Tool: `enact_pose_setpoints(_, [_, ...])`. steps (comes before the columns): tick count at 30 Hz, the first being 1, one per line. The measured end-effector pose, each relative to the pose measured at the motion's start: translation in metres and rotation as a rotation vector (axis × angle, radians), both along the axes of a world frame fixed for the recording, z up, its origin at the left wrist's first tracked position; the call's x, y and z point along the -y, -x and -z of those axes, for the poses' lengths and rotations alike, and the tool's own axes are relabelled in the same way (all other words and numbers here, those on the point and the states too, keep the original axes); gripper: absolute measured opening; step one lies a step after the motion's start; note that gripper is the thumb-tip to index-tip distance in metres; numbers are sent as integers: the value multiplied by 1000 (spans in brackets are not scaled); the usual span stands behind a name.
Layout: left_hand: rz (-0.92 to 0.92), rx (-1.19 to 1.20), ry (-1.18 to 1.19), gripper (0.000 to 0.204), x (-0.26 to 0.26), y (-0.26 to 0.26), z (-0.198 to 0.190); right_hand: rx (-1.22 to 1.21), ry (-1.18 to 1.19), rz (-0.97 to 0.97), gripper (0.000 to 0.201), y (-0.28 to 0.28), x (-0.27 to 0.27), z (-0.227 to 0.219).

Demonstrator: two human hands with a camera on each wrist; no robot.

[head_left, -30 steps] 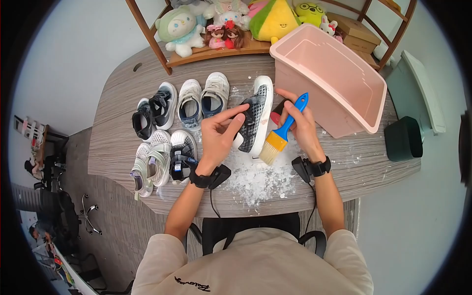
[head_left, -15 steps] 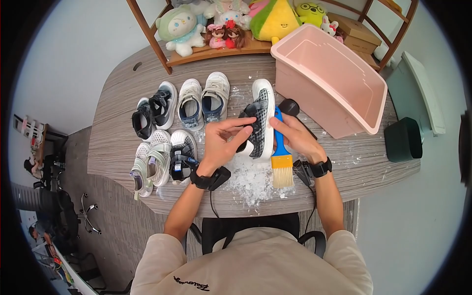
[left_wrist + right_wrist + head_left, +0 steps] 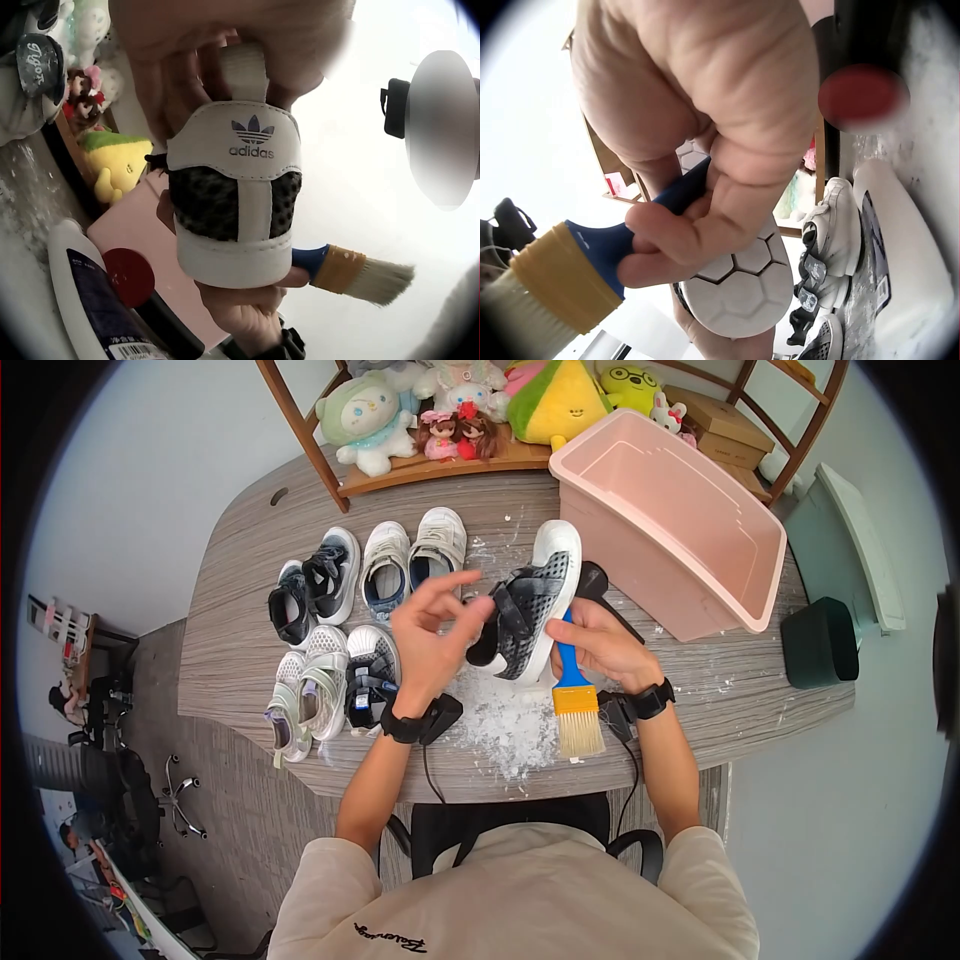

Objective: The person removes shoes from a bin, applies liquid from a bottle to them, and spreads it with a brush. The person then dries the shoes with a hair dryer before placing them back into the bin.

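One Adidas sneaker: raised between the hands above the table, toe far, heel near, sole turned right toward the hand bearing it.
Right hand: thumb pressed along the sole's edge, lower fingers curled round the brush handle; one hand seems to carry both so the other can work at the upper.
Blue-handled paintbrush: tucked beneath the sneaker, bristles pointing near, probably parked there to stay ready without rubbing the shoe.
Left hand: thumb and forefinger spread just left of the strap, pinching nothing between them; fingers show close behind the heel tab, but I cannot tell whether they touch it.
White flakes: scattered below and near the sneaker, which is perhaps held here so loose bits fall on one patch.
Seven other shoes: grouped at left in two rows, likely to spare them the mess; the dark shell-toe could be the mate.
Pink tub: far right, just beyond the right hand, apparently set within reach.
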State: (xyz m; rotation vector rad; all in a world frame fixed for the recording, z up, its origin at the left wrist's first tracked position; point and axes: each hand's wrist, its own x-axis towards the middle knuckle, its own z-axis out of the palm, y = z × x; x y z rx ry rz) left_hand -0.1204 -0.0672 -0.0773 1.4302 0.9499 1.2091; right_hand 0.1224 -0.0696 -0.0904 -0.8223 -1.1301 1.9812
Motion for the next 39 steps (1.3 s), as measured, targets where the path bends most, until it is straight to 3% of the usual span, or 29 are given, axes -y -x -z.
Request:
enact_pose_setpoints(2, [-182, 38, -181, 37, -12, 3, 11, 15, -3, 0, 44, 2, 2, -3])
enact_pose_setpoints(3, [-99, 0, -109, 50, -14, 6, 15, 30, -6, -1, 42, 4, 2, -4])
enact_pose_setpoints(4, [-99, 0, -109, 50, -15, 3, 11, 30, -5, -1, 42, 6, 2, -4])
enact_pose_setpoints(6, [143, 47, -28, 72, -14, -5, 5, 92, 34, -92, 36, 11, 2, -3])
enact_pose_setpoints(7, [184, -105, 41, 89, -11, -4, 8, 104, 35, -79, 32, 17, 3, -3])
enact_pose_setpoints(8, [194, -139, -76, 90, -7, -8, 15, 105, 34, -82, 32, 18, 2, 0])
enact_pose_setpoints(11, [124, -243, -80, 92, -11, -8, 14, 168, -92, -102, 30, 19, 2, 1])
enact_pose_setpoints(13, [139, -114, 179, 93, -12, -5, 7, 190, -90, 1, 28, 18, 2, -7])
enact_pose_setpoints(16, [90, 9, 279, 94, -15, -2, 13, 333, -95, 129, 32, 4, -3, -9])
enact_pose_setpoints(17, [38, 41, 324, 97, -15, -1, 20, 271, -102, 248, 30, 1, -7, 1])
enact_pose_setpoints(18, [36, 42, 323, 97, -18, 0, 28, 272, -104, 245, 30, -3, -8, 3])
enact_pose_setpoints(20, [42, 247, 472, 53, -23, 0, 30, -57, -98, 399, 30, -9, -9, 0])
enact_pose_setpoints(21, [29, 263, 491, 42, -22, -3, 31, -205, -91, 338, 26, -15, -11, 5])
enact_pose_setpoints(24, [19, 269, 478, 44, -24, -5, 45, -101, -186, 469, 22, -1, -7, 3])
enact_pose_setpoints(26, [44, 268, 492, 44, -21, -5, 37, -97, -234, 455, 22, -2, -9, 9])
enact_pose_setpoints(28, [104, 141, 471, 104, -24, 0, 41, -94, -287, 440, 23, -2, -10, 9])
enact_pose_setpoints(34, [138, 207, 441, 90, -30, 1, 64, -159, -341, 645, 28, -6, -12, 4])
enact_pose_setpoints(37, [136, 216, 467, 78, -26, 0, 58, -182, -281, 575, 24, -5, -8, 6])
enact_pose_setpoints(39, [145, 215, 451, 73, -22, -3, 46, -35, -344, 365, 20, -6, -5, 7])
